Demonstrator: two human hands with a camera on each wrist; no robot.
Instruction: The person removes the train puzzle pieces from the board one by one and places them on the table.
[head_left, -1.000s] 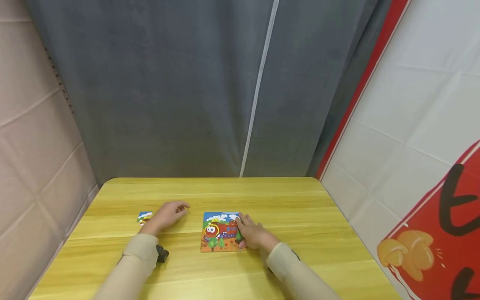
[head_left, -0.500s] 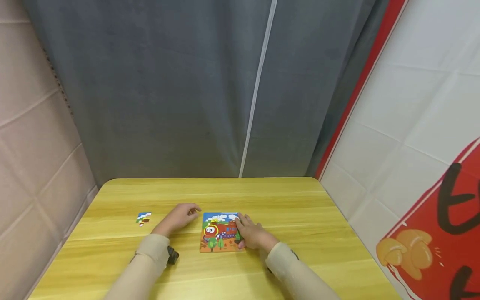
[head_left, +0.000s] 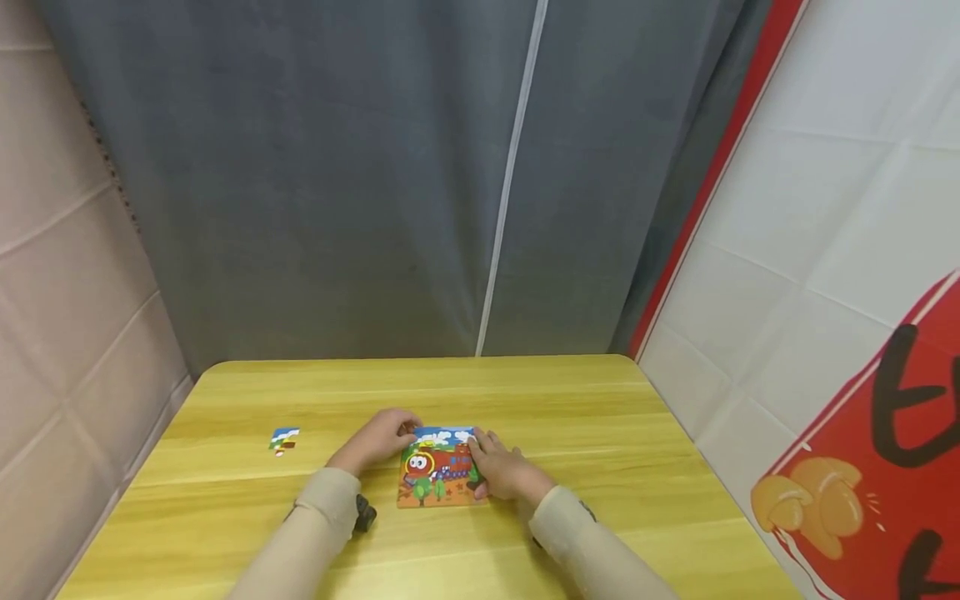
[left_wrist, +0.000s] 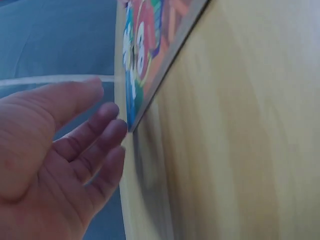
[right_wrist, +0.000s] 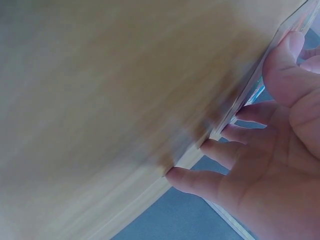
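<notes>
A square jigsaw puzzle (head_left: 431,487) with a red cartoon train under a blue sky lies flat on the table. My left hand (head_left: 381,437) is at its upper left corner, fingers loosely bent with nothing between them; in the left wrist view the fingertips (left_wrist: 116,129) are close to that corner. My right hand (head_left: 512,473) rests along the puzzle's right side, covering part of the train. Its fingers are extended, and in the right wrist view the thumb (right_wrist: 282,62) lies at the puzzle's edge. A small loose puzzle piece (head_left: 284,435) in blue, white, green and brown lies on the left.
The yellow wood-grain table (head_left: 600,433) has rounded back corners. Behind it hangs a grey curtain (head_left: 337,208), with pale fabric (head_left: 75,292) at the left and a white-and-red printed banner (head_left: 810,208) at the right.
My left hand has moved right, away from the loose piece, to the puzzle's upper left corner. The right hand has stayed on the puzzle's right side.
</notes>
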